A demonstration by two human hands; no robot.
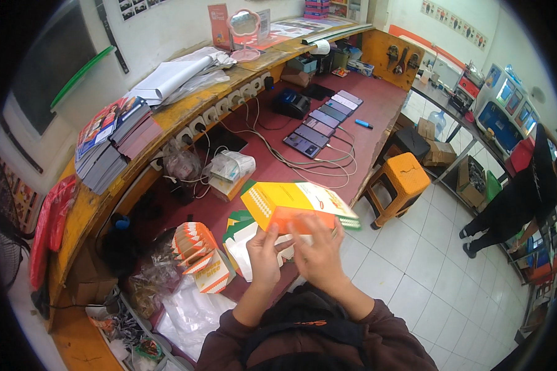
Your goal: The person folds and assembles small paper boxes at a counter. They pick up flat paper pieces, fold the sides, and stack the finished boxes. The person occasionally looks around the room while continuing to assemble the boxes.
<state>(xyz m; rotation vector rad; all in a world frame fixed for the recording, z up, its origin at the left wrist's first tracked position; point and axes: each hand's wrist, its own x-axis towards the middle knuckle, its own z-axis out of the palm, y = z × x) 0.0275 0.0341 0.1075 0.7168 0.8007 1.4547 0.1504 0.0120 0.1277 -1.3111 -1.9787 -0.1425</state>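
Observation:
I hold a yellow and orange cardboard box [294, 206] over the front edge of a dark red counter [377, 102]. My left hand [264, 255] grips its lower left side with the fingers curled on it. My right hand [319, 250] presses against its underside from the right. Under the box lie flat white, green and yellow cartons [238, 238]. To the left stands a fanned bundle of orange and white folded boxes [198, 253].
A row of several phones [323, 122] on cables lies further along the counter, with a blue pen [364, 124] beside it. An orange stool [402, 179] stands on the tiled floor. A person in black [513, 204] stands at the right. Booklets [114, 139] are stacked on the upper shelf.

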